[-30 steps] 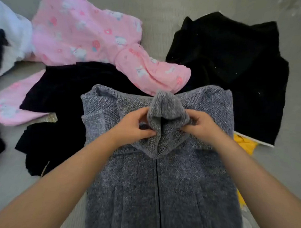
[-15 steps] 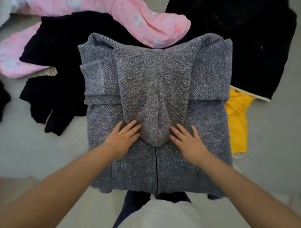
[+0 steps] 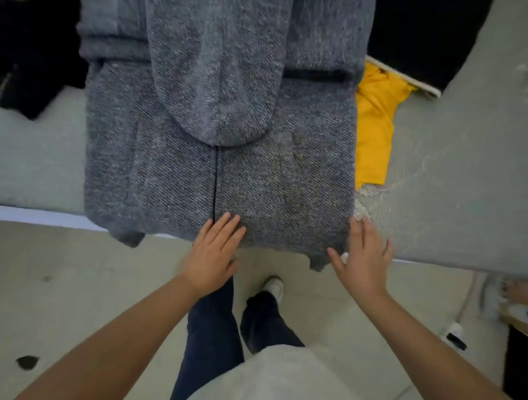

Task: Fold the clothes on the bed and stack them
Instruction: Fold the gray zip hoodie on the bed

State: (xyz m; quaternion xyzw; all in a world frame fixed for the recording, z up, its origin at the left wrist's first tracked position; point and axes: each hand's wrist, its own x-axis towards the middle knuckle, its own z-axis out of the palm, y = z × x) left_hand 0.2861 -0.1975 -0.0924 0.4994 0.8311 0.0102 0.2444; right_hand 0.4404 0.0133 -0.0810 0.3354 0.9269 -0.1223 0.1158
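Both hands, left hand [image 3: 210, 254] and right hand [image 3: 363, 256], fingers straight (holding nothing), touch the grey hoodie's [image 3: 174, 166] hem.

Grey hoodie [image 3: 174, 166] fills the middle of the bed [image 3: 33, 168], hem hanging over the near edge. Bare sheet to its left, bounded farther back by black clothing [image 3: 31, 57]. Right side: yellow garment [image 3: 374, 123] lies just beside the hoodie, partly under it; more black fabric [image 3: 424, 35] behind. Wide bare bed surface beyond the yellow piece. Left hand [image 3: 213, 252] rests flat on the hem at the zip; right hand [image 3: 362, 257] is at the hem's right corner, fingers spread.
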